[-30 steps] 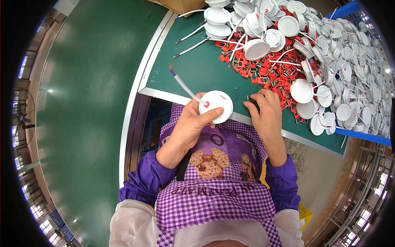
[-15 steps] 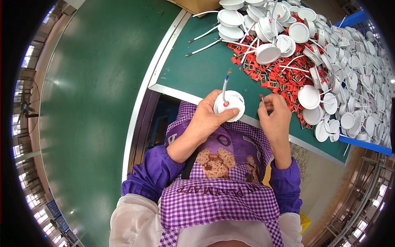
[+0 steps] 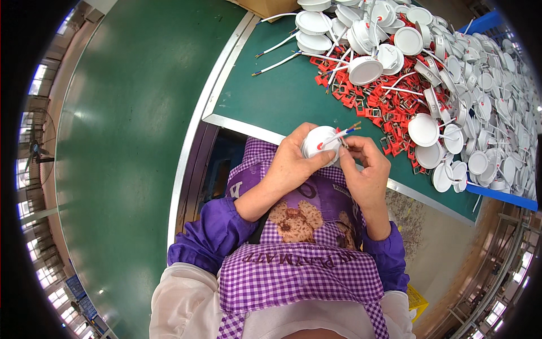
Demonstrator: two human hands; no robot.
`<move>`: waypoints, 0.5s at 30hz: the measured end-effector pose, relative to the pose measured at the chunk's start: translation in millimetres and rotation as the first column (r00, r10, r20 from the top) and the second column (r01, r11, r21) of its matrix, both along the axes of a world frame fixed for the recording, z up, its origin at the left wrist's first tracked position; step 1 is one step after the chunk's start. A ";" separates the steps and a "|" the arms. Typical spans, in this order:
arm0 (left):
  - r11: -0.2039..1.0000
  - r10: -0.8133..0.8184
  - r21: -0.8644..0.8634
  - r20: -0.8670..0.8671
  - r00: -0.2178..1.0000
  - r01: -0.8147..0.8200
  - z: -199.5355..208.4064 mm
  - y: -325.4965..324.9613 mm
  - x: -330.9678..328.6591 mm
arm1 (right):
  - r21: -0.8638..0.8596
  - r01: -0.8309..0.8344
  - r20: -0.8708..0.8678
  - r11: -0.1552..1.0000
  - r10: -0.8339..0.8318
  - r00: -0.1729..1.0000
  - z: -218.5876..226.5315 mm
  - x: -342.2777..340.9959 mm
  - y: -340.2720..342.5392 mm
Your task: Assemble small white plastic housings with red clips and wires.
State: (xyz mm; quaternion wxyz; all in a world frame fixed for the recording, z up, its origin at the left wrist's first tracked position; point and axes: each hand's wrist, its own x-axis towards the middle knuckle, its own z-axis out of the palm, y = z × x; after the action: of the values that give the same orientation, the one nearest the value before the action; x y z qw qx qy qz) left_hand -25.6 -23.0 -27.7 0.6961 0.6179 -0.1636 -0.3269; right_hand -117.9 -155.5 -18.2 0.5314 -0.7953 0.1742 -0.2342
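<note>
My left hand [image 3: 289, 165] is closed round a white round downlight [image 3: 317, 139], its thumb across the face with the cable. A short white cable [image 3: 342, 134] with bare coloured wire ends comes out of a red grommet and points up to the right. At the lamp's right rim, my right hand [image 3: 366, 168] pinches a small red spring clip [image 3: 345, 142], mostly hidden by the fingertips. Whether the clip sits in the rim I cannot tell. Just beyond the right hand spreads a heap of red spring clips [image 3: 389, 110] with metal wires.
Many white downlights [image 3: 485, 101] with cables are piled on the right, partly over the clips, beside a blue crate edge [image 3: 505, 199]. A cardboard box [image 3: 271, 7] stands at the back. The green bench [image 3: 265, 96] has a metal edge; another green surface [image 3: 130, 141] lies left.
My right hand has moved left with the clip, up to the downlight's rim. The lamp has shifted slightly right and turned, so its cable now points right instead of up.
</note>
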 end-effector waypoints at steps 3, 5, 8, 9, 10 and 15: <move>0.999 -0.025 0.034 0.042 0.999 0.023 0.2 -0.1 -1.0 | -0.059 0.079 -0.052 0.995 -0.082 0.995 -1.7 -2.7 -1.0; 0.999 -0.027 0.042 0.067 0.997 0.024 0.2 0.3 -1.7 | -0.124 0.069 -0.046 0.990 -0.076 0.996 -0.5 -5.2 -1.9; 0.999 -0.029 0.045 0.106 0.994 0.024 -7.1 0.9 -2.0 | -0.181 0.031 -0.054 0.983 -0.042 0.998 5.7 -7.0 -0.3; 0.999 -0.030 0.041 0.118 0.993 0.025 -9.2 0.8 -2.0 | -0.173 0.004 -0.067 0.985 -0.016 0.998 8.3 -7.0 0.0; 0.999 -0.030 0.041 0.118 0.993 0.025 -9.2 0.4 -2.8 | -0.173 0.004 -0.068 0.985 -0.016 0.998 9.9 -7.1 -0.2; 0.999 -0.014 0.053 0.191 0.982 0.004 -4.6 0.2 -5.5 | -0.252 0.015 -0.050 0.968 -0.028 0.998 15.4 -9.1 0.9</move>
State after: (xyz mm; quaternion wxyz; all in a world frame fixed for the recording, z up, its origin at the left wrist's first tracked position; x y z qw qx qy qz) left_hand -31.0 -22.8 -32.3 0.6592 0.6637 -0.2240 -0.2735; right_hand -127.0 -154.6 -2.8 0.4187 -0.8603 0.1658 -0.2386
